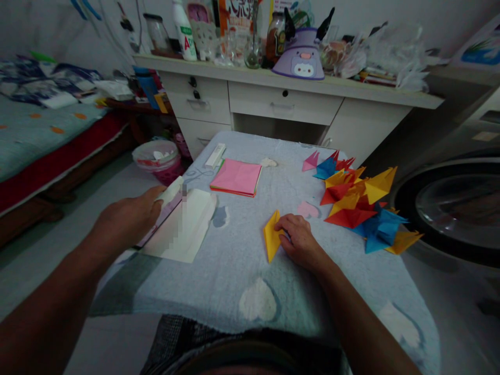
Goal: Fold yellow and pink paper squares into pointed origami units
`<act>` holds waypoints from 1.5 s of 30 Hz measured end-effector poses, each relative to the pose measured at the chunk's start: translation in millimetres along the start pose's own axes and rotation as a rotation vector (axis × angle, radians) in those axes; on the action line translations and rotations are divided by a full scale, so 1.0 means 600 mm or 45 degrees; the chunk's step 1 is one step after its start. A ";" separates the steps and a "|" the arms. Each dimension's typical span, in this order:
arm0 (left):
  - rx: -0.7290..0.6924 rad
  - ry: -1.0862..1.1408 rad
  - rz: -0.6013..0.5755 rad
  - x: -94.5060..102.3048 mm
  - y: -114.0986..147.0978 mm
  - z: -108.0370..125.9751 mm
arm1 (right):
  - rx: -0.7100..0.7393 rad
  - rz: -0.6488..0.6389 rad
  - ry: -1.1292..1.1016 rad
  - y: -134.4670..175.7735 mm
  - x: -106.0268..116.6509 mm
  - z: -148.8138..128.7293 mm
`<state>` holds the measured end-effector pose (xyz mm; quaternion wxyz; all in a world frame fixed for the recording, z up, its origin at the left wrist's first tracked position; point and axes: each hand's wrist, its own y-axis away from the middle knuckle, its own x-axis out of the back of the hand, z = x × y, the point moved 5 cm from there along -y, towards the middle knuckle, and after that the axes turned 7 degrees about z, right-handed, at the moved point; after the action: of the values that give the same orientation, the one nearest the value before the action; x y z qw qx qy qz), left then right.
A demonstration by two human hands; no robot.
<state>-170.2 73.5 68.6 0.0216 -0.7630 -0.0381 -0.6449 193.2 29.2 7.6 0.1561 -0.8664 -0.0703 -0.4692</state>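
Note:
My left hand (133,216) is closed on the edge of a slim, pale-cased phone (166,213), tilted up at the table's left side; part of it is blurred out. Under and beside it lies a cream sheet (185,239). My right hand (299,239) rests on the table with its fingertips on the right edge of a yellow folded paper (271,237), a narrow diamond lying flat. Beyond the hands sits a stack of square paper (236,177), pink on top. Folded paper cranes (351,195) in yellow, red, blue and pink crowd the right side.
A small white box (215,155) lies behind the stack on the cloth-covered table (242,276). A pink bin (158,161) stands on the floor at left. Behind is a white cabinet (281,104) with jars and bottles on top. A front-loading washer (461,203) stands at right.

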 end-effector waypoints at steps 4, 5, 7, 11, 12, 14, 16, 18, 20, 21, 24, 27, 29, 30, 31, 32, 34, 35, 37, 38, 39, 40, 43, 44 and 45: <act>-0.069 -0.012 0.000 0.005 0.004 0.013 | 0.002 -0.005 -0.004 0.000 -0.002 0.002; -0.074 -0.016 -0.004 0.006 0.004 0.016 | 0.002 -0.007 -0.004 0.000 -0.002 0.002; -0.076 -0.020 -0.020 0.006 0.004 0.020 | -0.001 -0.009 0.001 0.000 -0.001 0.001; -0.093 -0.017 -0.049 0.002 0.004 0.033 | -0.004 -0.012 -0.003 -0.001 -0.001 -0.001; -0.104 -0.017 -0.040 0.002 0.005 0.039 | -0.003 -0.011 -0.006 -0.001 -0.001 -0.001; -0.118 -0.033 -0.008 0.004 0.011 0.052 | 0.001 -0.007 -0.013 -0.001 0.000 -0.002; -0.169 -0.061 0.018 0.006 0.018 0.071 | 0.000 -0.008 -0.016 -0.001 0.000 -0.003; -0.201 -0.086 0.036 0.005 0.026 0.090 | -0.004 -0.008 -0.016 0.000 0.001 -0.003; -0.207 -0.075 0.066 0.003 0.031 0.105 | -0.004 -0.007 -0.014 0.000 0.002 -0.004; -0.203 -0.080 0.071 0.001 0.033 0.111 | -0.002 -0.006 -0.012 0.000 0.003 -0.004; -0.211 -0.101 0.113 -0.006 0.037 0.124 | 0.006 0.001 -0.006 0.000 0.003 -0.004; -0.255 -0.088 0.158 -0.014 0.039 0.132 | 0.008 0.000 -0.006 0.001 0.002 -0.003; -0.294 -0.075 0.203 -0.018 0.040 0.136 | 0.009 0.000 -0.013 0.001 0.002 -0.003; -0.311 -0.073 0.225 -0.020 0.040 0.137 | 0.009 0.002 -0.015 0.001 0.002 -0.003; -0.325 -0.072 0.242 -0.022 0.039 0.137 | 0.009 0.003 -0.017 0.001 0.002 -0.003; -0.335 -0.070 0.256 -0.025 0.039 0.137 | 0.009 0.004 -0.018 0.000 0.001 -0.002; -0.346 -0.055 0.266 -0.031 0.036 0.135 | 0.011 0.001 -0.017 0.000 0.000 -0.001; -0.346 -0.043 0.270 -0.034 0.035 0.134 | 0.012 0.000 -0.016 0.000 0.000 0.000; -0.340 -0.015 0.282 -0.042 0.032 0.129 | 0.013 0.001 -0.011 0.000 -0.001 0.001; -0.338 0.000 0.289 -0.045 0.031 0.126 | 0.014 0.002 -0.009 0.000 -0.001 0.001; -0.333 0.014 0.294 -0.048 0.030 0.123 | 0.014 0.002 -0.009 0.000 0.000 0.001; -0.327 0.027 0.299 -0.049 0.030 0.121 | 0.014 0.001 -0.008 0.000 0.000 0.000; -0.310 0.069 0.358 -0.042 0.035 0.121 | 0.009 -0.004 0.001 0.000 0.002 -0.003; -0.323 0.093 0.401 -0.036 0.039 0.127 | 0.005 -0.003 0.006 0.000 0.002 -0.004; -0.341 0.131 0.454 -0.028 0.045 0.134 | 0.003 -0.003 0.010 0.001 0.003 -0.005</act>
<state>-91.6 52.8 39.2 0.0358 -0.7199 0.1845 -0.6682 192.0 27.9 10.3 0.1570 -0.8643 -0.0713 -0.4725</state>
